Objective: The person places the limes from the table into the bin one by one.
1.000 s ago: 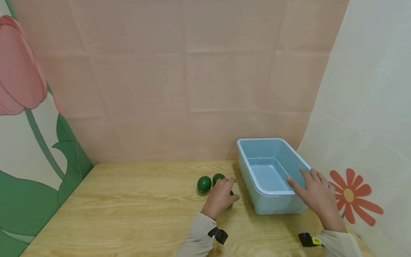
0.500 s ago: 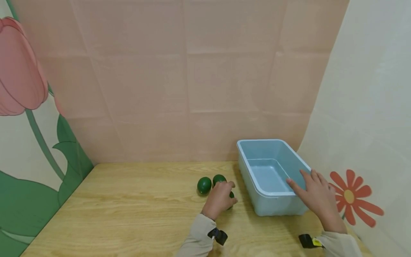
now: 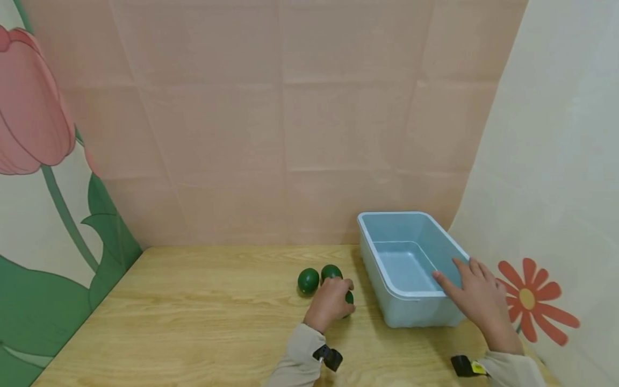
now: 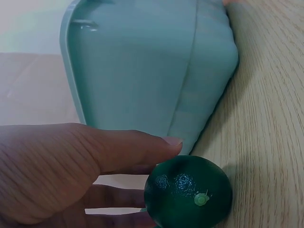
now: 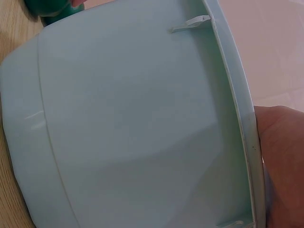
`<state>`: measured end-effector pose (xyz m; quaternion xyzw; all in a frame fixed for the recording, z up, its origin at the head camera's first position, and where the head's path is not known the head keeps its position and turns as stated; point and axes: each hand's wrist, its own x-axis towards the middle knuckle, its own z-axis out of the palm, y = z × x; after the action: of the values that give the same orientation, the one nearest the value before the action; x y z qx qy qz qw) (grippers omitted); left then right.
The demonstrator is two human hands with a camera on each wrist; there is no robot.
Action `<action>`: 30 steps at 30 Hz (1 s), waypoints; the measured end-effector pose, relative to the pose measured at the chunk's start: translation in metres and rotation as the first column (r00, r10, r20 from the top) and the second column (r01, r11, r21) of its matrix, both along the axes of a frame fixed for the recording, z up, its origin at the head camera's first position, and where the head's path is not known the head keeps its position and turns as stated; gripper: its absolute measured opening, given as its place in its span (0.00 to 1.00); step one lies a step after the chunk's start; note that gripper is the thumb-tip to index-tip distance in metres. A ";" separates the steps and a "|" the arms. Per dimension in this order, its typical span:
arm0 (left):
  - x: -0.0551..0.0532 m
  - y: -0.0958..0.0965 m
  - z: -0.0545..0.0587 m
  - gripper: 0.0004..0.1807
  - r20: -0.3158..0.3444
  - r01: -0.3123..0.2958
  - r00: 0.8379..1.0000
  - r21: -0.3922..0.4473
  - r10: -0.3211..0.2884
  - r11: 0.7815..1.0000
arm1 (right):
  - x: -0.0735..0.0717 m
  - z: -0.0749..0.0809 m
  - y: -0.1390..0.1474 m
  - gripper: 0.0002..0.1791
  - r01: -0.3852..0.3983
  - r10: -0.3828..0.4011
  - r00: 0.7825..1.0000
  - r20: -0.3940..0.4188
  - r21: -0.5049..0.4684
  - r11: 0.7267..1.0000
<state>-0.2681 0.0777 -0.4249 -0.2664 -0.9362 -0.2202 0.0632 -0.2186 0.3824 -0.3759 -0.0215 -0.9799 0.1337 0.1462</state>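
My left hand (image 3: 329, 303) pinches a dark green, glossy lime (image 4: 188, 192), which still rests on the wooden table; in the left wrist view the thumb lies against its upper side and the fingers reach behind it. Just beyond stand two more limes, one at the left (image 3: 308, 281) and one partly covered by the hand (image 3: 331, 271). To the right is a light blue plastic bin (image 3: 397, 310), its inside bare. My right hand (image 3: 481, 295) rests over its near right rim with fingers spread; the right wrist view shows only part of that hand above the rim.
The wooden table (image 3: 193, 312) runs up to a pink-beige cloth backdrop (image 3: 280, 134). A pale wall with a red flower (image 3: 527, 299) borders the bin's right side. A tulip mural (image 3: 36, 102) covers the left wall.
My left thumb and fingers have drawn in round the near lime. The right hand, bin and other limes keep their places, and the head view has tilted slightly.
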 end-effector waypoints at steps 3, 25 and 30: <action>0.001 0.000 0.000 0.20 0.007 -0.006 1.000 -0.005 0.006 1.000 | 0.000 -0.001 0.001 0.48 -0.001 0.001 1.000 -0.002 0.001 1.000; 0.009 -0.002 -0.003 0.23 -0.004 -0.014 1.000 -0.038 0.014 0.999 | -0.001 -0.002 0.001 0.48 0.010 -0.010 1.000 -0.009 0.014 1.000; 0.008 -0.001 -0.005 0.24 -0.007 -0.019 1.000 -0.055 0.019 0.998 | -0.002 -0.002 0.001 0.49 0.012 -0.012 1.000 -0.004 0.011 1.000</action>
<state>-0.2606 0.0765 -0.4299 -0.2599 -0.9442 -0.1929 0.0609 -0.2204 0.3836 -0.3775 -0.0261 -0.9802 0.1275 0.1489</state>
